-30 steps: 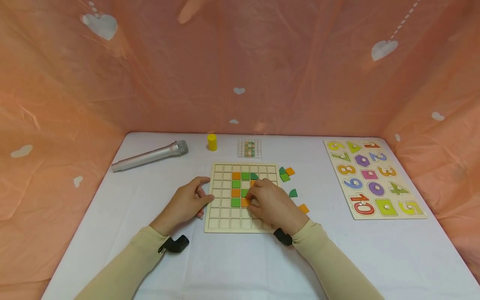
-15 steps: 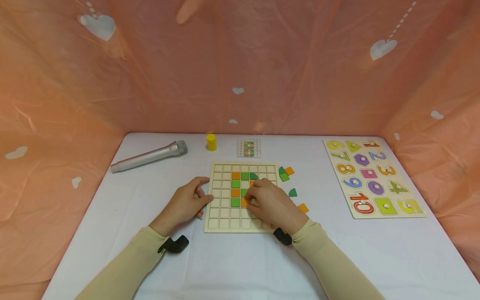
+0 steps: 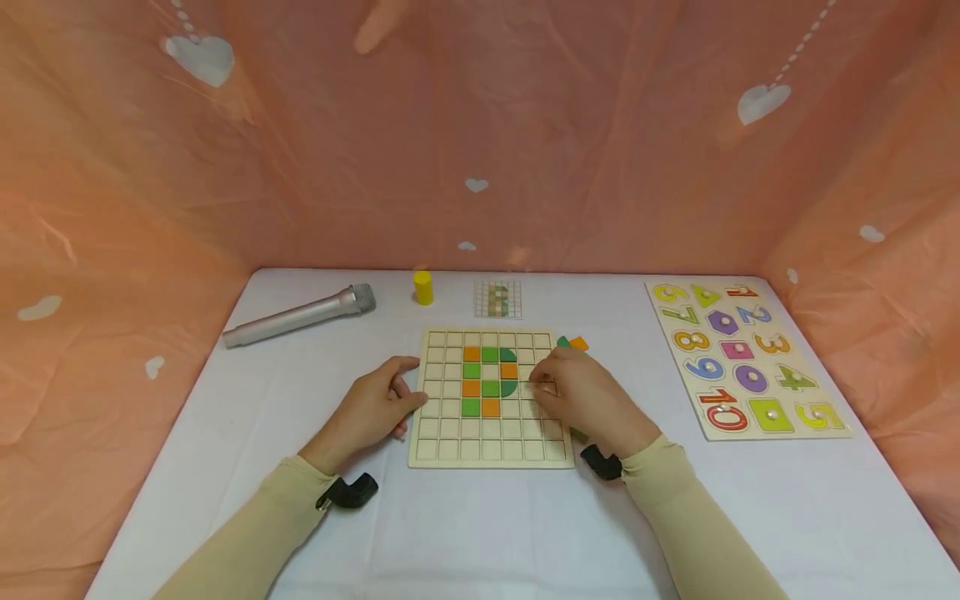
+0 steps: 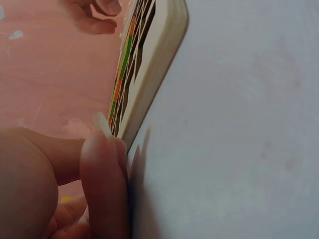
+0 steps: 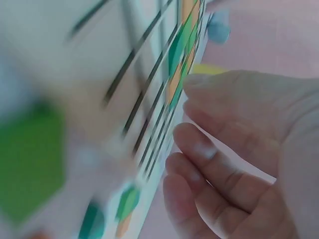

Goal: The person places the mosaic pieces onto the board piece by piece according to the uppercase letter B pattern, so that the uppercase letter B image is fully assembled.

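Note:
A wooden grid board (image 3: 439, 450) lies flat before me. Orange and green squares, such as an orange tile (image 3: 491, 407) and a green tile (image 3: 471, 407), sit in its cells with two dark green quarter-round tiles (image 3: 508, 388) at their right. My left hand (image 3: 369, 403) rests at the board's left edge, thumb and fingertip touching the rim. Over the board's right columns hovers my right hand (image 3: 588, 396), fingers loosely bent, with nothing seen between thumb and fingers in the right wrist view. Loose tiles, including an orange one (image 3: 579, 342), lie right of the board, partly hidden by this hand.
Behind the board lies a small pattern card (image 3: 498, 299), with a yellow cylinder (image 3: 423, 288) to its left. A silver microphone (image 3: 300, 317) lies at the back left. At the right is a number-and-shape puzzle board (image 3: 742, 358). An orange curtain (image 3: 480, 150) surrounds the table.
My right hand has moved right, away from the coloured tiles, uncovering an orange square and a dark green quarter-round in the grid. The left hand stays at the board's edge.

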